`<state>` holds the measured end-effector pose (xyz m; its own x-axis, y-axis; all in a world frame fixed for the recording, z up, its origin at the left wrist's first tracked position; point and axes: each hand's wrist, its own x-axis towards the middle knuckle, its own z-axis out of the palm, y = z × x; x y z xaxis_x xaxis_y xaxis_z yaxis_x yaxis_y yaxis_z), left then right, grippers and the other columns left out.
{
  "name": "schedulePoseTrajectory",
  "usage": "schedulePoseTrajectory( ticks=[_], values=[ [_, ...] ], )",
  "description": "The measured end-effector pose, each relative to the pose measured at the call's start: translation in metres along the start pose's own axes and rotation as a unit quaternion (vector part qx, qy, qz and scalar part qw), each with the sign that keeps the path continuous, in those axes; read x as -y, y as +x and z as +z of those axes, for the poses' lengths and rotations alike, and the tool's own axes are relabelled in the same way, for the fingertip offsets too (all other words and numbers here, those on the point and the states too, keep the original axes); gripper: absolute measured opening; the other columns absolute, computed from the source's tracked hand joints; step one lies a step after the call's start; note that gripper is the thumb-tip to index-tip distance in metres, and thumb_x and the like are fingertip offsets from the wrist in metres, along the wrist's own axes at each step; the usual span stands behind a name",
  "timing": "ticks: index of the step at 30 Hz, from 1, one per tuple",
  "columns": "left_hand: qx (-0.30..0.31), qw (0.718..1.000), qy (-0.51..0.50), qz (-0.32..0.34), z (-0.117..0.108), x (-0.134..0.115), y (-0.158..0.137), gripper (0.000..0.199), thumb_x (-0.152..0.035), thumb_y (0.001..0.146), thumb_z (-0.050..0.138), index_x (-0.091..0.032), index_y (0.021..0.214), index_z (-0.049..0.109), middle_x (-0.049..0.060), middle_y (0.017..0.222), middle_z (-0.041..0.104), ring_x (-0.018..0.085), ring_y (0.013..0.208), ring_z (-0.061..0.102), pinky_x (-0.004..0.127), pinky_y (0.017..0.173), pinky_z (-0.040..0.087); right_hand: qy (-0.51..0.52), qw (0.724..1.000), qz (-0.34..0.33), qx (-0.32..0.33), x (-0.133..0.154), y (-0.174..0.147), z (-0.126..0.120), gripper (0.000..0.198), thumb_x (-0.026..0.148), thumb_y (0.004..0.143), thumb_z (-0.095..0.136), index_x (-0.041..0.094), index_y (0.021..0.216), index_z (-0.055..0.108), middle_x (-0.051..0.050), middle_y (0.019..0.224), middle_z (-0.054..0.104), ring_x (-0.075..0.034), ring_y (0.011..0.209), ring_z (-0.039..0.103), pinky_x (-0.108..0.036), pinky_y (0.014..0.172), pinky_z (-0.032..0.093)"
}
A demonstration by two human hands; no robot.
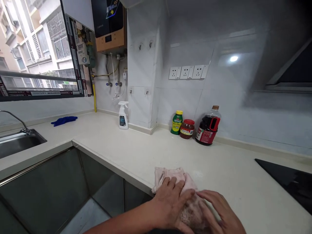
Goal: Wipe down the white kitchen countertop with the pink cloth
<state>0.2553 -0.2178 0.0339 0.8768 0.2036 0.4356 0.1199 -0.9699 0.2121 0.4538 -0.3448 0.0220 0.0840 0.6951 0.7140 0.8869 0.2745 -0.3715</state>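
A pale pink cloth [190, 182], crumpled and darkly stained in its lower part, lies at the front edge of the white countertop [136, 156]. My left hand [168, 201] rests flat on it, palm down, with the fingers stretched toward its far side. At the cloth's right side is my right hand [224, 211], its thumb and forefinger closed together on the fabric near my left thumb. The lower parts of both hands and of the cloth run out of the picture.
Along the wall stand a green bottle [176, 123], a red-lidded jar [187, 129] and a large dark sauce bottle [207, 126]. A white spray bottle [123, 116] is by the pillar. Left are a blue cloth [64, 121] and a sink [21, 143]; right, a black cooktop [290, 182].
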Motion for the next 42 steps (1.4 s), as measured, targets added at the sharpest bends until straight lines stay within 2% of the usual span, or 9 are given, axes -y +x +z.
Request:
schedulePoseTrajectory(
  ticks=[4, 7, 11, 16, 20, 24, 32, 38, 42],
  values=[
    [-0.113, 0.989, -0.099, -0.015, -0.03, 0.039, -0.022, 0.062, -0.056, 0.092, 0.059, -0.02, 0.141, 0.05, 0.015, 0.142, 0.059, 0.026, 0.134, 0.053, 0.042, 0.113, 0.043, -0.076, 0.993, -0.069, 0.065, 0.007, 0.019, 0.037, 0.037, 0.04, 0.104, 0.045, 0.025, 0.138, 0.053, -0.01, 0.131, 0.059, -0.027, 0.119, 0.057, -0.041, 0.096, 0.053],
    [-0.191, 0.968, 0.012, -0.162, -0.07, 0.092, -0.042, 0.033, -0.041, 0.097, 0.051, -0.022, 0.121, 0.065, 0.011, 0.128, 0.068, 0.023, 0.126, 0.058, 0.041, 0.11, 0.044, -0.184, 0.969, -0.099, 0.131, 0.017, 0.029, 0.059, 0.055, 0.041, 0.092, 0.066, 0.026, 0.142, 0.051, -0.011, 0.141, 0.053, -0.036, 0.125, 0.05, -0.052, 0.099, 0.047],
    [-0.168, 0.931, 0.111, -0.305, -0.106, 0.157, -0.064, 0.027, -0.038, 0.093, 0.055, -0.023, 0.11, 0.071, 0.011, 0.129, 0.067, 0.029, 0.127, 0.056, 0.047, 0.108, 0.041, -0.265, 0.94, -0.085, 0.198, 0.052, 0.047, 0.077, 0.073, 0.039, 0.073, 0.088, 0.027, 0.137, 0.055, -0.012, 0.142, 0.051, -0.043, 0.122, 0.047, -0.058, 0.096, 0.045],
    [-0.168, 0.899, 0.129, -0.382, -0.105, 0.19, -0.072, 0.033, -0.045, 0.093, 0.053, -0.025, 0.111, 0.073, 0.011, 0.136, 0.063, 0.03, 0.132, 0.05, 0.047, 0.11, 0.038, -0.274, 0.926, -0.121, 0.231, 0.102, 0.07, 0.117, 0.073, 0.037, 0.066, 0.095, 0.021, 0.127, 0.058, -0.011, 0.127, 0.057, -0.034, 0.104, 0.054, -0.048, 0.084, 0.05],
    [-0.155, 0.883, 0.121, -0.426, -0.101, 0.198, -0.07, 0.044, -0.054, 0.096, 0.043, -0.026, 0.115, 0.072, 0.009, 0.136, 0.064, 0.028, 0.131, 0.051, 0.045, 0.11, 0.037, -0.258, 0.926, -0.185, 0.203, 0.139, 0.091, 0.175, 0.048, 0.029, 0.087, 0.079, 0.02, 0.129, 0.056, -0.012, 0.126, 0.058, -0.031, 0.105, 0.055, -0.045, 0.085, 0.051],
    [-0.13, 0.869, 0.117, -0.463, -0.106, 0.208, -0.069, 0.053, -0.059, 0.096, 0.036, -0.026, 0.119, 0.071, 0.009, 0.135, 0.066, 0.031, 0.131, 0.051, 0.048, 0.11, 0.036, -0.246, 0.934, -0.176, 0.191, 0.164, 0.113, 0.209, 0.025, 0.03, 0.11, 0.047, 0.018, 0.129, 0.057, -0.007, 0.125, 0.057, -0.025, 0.109, 0.058, -0.045, 0.092, 0.051],
    [-0.07, 0.868, 0.136, -0.472, -0.111, 0.208, -0.066, 0.059, -0.065, 0.091, 0.036, -0.029, 0.119, 0.073, 0.01, 0.141, 0.062, 0.034, 0.136, 0.049, 0.052, 0.113, 0.033, -0.237, 0.946, -0.143, 0.169, 0.15, 0.095, 0.172, 0.033, 0.04, 0.106, 0.059, 0.016, 0.129, 0.058, -0.009, 0.127, 0.057, -0.026, 0.109, 0.06, -0.046, 0.092, 0.056],
    [-0.04, 0.864, 0.154, -0.477, -0.114, 0.207, -0.063, 0.062, -0.069, 0.091, 0.034, -0.031, 0.124, 0.07, 0.011, 0.146, 0.059, 0.035, 0.138, 0.048, 0.055, 0.111, 0.035, -0.253, 0.951, -0.102, 0.148, 0.098, 0.048, 0.12, 0.039, 0.044, 0.103, 0.063, 0.019, 0.131, 0.058, -0.009, 0.131, 0.055, -0.028, 0.112, 0.058, -0.049, 0.096, 0.052],
    [-0.029, 0.865, 0.161, -0.475, -0.114, 0.21, -0.062, 0.063, -0.069, 0.088, 0.037, -0.029, 0.125, 0.07, 0.013, 0.146, 0.057, 0.039, 0.138, 0.047, 0.057, 0.111, 0.035, -0.278, 0.951, -0.069, 0.111, 0.049, 0.003, 0.067, 0.048, 0.039, 0.093, 0.077, 0.03, 0.136, 0.057, -0.008, 0.137, 0.056, -0.033, 0.121, 0.052, -0.054, 0.106, 0.039]
  ],
)
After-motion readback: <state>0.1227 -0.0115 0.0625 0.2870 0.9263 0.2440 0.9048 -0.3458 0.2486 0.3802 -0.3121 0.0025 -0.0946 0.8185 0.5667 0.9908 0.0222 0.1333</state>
